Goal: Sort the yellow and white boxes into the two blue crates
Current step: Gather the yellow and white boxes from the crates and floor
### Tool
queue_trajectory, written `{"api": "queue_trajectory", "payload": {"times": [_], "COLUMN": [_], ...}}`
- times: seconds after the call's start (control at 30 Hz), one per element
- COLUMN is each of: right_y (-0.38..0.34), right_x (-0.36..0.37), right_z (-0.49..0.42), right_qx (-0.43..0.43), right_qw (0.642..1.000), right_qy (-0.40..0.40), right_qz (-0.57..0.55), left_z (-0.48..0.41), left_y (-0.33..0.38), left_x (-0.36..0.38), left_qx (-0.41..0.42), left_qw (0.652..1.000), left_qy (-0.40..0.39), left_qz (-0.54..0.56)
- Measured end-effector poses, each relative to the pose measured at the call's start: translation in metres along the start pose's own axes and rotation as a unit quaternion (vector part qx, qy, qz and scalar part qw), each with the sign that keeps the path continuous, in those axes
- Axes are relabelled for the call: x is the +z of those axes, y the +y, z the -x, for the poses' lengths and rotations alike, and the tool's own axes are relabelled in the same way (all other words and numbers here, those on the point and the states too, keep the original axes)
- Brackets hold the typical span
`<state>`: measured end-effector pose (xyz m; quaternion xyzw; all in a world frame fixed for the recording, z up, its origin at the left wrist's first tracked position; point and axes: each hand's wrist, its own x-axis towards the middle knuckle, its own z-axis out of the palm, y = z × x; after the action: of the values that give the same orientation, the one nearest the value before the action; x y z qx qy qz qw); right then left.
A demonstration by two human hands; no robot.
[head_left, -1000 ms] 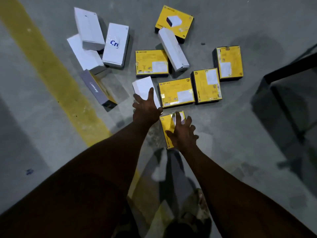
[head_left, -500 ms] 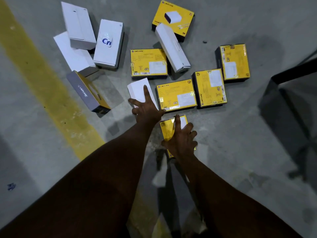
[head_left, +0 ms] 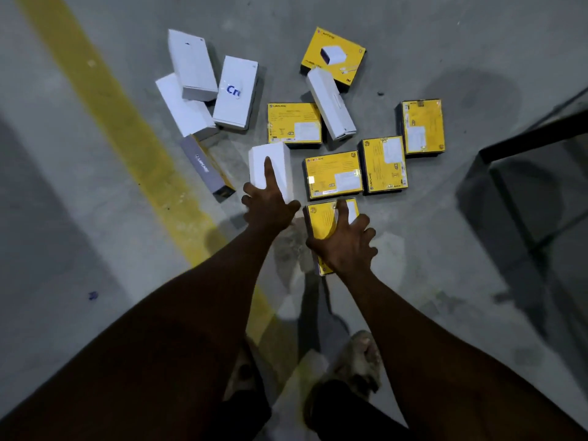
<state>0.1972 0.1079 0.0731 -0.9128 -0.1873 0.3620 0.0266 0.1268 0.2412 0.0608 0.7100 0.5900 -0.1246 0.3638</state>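
Yellow box [head_left: 321,222] lies on the concrete floor [head_left: 429,237] nearest the person, grasped from above by the right hand [head_left: 345,246], fingers spread and curled over it. Just left, the left hand [head_left: 270,208] grips a white box [head_left: 273,163], index finger along its top. More boxes [head_left: 334,173] lie beyond, near a yellow stripe [head_left: 105,90].

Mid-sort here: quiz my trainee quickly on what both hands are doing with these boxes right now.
1. True or false: the left hand is on a yellow box.
2. The right hand grips: A) a white box, B) the nearest yellow box, C) nothing.
3. Are the blue crates in view?
Key: 1 false, it holds the white box. 2 B. 3 No.
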Motion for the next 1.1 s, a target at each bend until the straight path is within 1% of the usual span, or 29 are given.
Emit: {"api": "queue_trajectory", "payload": {"times": [0.2,0.33,0.43,0.53,0.73,0.93,1.0,1.1], "right_y": [-0.067,-0.113,-0.147,-0.175,-0.212,-0.231,-0.232,-0.235], "right_x": [-0.108,-0.18,-0.23,-0.272,-0.329,-0.362,-0.366,-0.364], "right_z": [0.1,0.173,0.231,0.295,0.403,0.507,0.543,0.595], "right_qx": [-0.042,-0.074,-0.091,-0.127,-0.204,-0.336,-0.39,-0.466], "right_qw": [0.999,0.997,0.995,0.991,0.978,0.942,0.92,0.882], "right_qy": [0.025,0.034,0.039,0.03,0.014,-0.015,-0.017,-0.024], "right_qz": [-0.004,-0.013,-0.016,-0.03,-0.039,0.013,0.036,0.065], "left_z": [0.104,0.176,0.232,0.294,0.408,0.518,0.558,0.616], "left_y": [0.014,0.024,0.031,0.037,0.027,-0.007,-0.021,-0.043], "left_x": [-0.124,-0.21,-0.273,-0.331,-0.407,-0.456,-0.463,-0.467], "left_qx": [0.005,-0.002,-0.017,-0.03,-0.073,-0.115,-0.125,-0.157], "left_qw": [1.0,0.997,0.988,0.978,0.955,0.929,0.915,0.882], "left_qy": [0.007,0.028,0.051,0.084,0.127,0.203,0.238,0.298], "left_qz": [-0.002,0.076,0.143,0.19,0.259,0.289,0.3,0.329]}}
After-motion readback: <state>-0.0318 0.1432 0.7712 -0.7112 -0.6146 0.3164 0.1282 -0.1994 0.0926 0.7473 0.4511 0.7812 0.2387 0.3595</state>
